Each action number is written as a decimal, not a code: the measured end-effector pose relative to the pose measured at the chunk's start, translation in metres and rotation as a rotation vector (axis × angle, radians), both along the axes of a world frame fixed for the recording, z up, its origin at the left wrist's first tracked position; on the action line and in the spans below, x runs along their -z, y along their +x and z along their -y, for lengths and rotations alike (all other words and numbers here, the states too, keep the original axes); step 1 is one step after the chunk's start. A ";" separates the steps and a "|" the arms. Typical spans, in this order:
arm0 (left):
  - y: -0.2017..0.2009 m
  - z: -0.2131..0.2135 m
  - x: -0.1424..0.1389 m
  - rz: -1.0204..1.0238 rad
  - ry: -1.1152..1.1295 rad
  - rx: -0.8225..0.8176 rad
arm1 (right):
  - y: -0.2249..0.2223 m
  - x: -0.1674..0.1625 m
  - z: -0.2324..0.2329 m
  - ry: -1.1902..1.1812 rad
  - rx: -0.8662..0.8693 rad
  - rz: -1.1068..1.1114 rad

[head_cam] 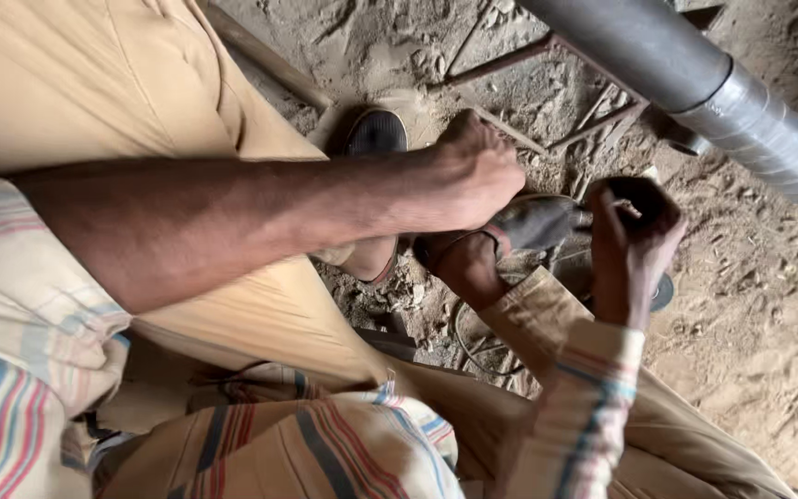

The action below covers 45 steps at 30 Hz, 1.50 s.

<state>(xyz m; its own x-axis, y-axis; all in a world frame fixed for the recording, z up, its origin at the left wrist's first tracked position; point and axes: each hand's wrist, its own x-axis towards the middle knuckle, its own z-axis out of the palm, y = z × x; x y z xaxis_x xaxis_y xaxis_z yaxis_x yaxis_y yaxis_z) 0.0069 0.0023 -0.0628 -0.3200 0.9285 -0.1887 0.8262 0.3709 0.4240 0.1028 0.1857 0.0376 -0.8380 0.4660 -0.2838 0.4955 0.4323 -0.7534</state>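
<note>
Both fists (pixel 473 176) (pixel 634 231) around a dusty grey metal tool (pixel 533 222)

The trousers (pixel 94 74) are a plain sandy tan; the shirt sleeves (pixel 11 370) are cream with stripes of blue, red and grey, and the same stripes run across the shirt front (pixel 325 453) and the right cuff (pixel 593 407); the ground (pixel 750 305) is pale brown dirt, speckled with darker bits; the pipe (pixel 658 55) is dark grey along its upper length and silvery, with faint rings, lower down; the shoe (pixel 376 134) has a black top and a tan sole edge; the tool body (pixel 533 222) is dull dark grey; its disc (pixel 663 292) looks dark grey; the thin metal rods (pixel 510 69) are rusty brown.
</note>
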 end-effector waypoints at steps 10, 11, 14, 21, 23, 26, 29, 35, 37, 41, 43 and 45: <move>-0.007 0.004 0.006 -0.062 -0.070 0.060 | 0.072 0.096 -0.094 0.548 -0.204 0.164; -0.006 0.004 0.006 -0.067 -0.084 0.063 | 0.074 0.109 -0.094 0.575 -0.153 0.275; -0.007 0.004 0.002 -0.067 -0.101 0.071 | 0.081 0.125 -0.078 0.370 -0.326 0.274; -0.013 0.006 -0.011 -0.057 -0.118 0.085 | 0.075 0.101 -0.053 0.248 -0.413 0.352; -0.012 0.008 -0.015 -0.063 -0.127 0.091 | 0.077 0.104 -0.061 0.303 -0.335 0.371; -0.009 0.013 -0.023 -0.074 -0.150 0.104 | 0.083 0.117 -0.072 0.479 -0.235 0.313; -0.008 0.017 -0.032 -0.103 -0.079 0.129 | 0.080 0.119 -0.080 0.639 -0.199 0.234; -0.002 0.019 -0.045 -0.096 -0.274 0.061 | 0.077 0.106 -0.069 0.333 -0.218 0.316; 0.000 0.016 -0.050 0.062 -0.345 -0.003 | 0.085 0.093 -0.079 0.616 -0.413 0.002; -0.006 0.016 -0.057 0.032 -0.525 0.100 | 0.100 0.037 -0.133 0.388 -0.362 0.096; -0.009 0.018 -0.054 0.045 -0.579 0.138 | 0.113 0.000 -0.162 0.468 -0.341 0.202; -0.004 0.016 -0.046 0.060 -0.565 0.127 | 0.126 -0.029 -0.183 0.602 -0.327 0.277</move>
<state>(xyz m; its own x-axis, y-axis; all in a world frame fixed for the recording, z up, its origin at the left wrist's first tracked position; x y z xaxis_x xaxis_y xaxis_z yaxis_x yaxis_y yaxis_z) 0.0028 -0.0139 -0.0173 -0.1858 0.7091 -0.6802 0.8599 0.4523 0.2366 0.2292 0.3683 0.0665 -0.8955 0.3467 -0.2791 0.4083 0.8894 -0.2054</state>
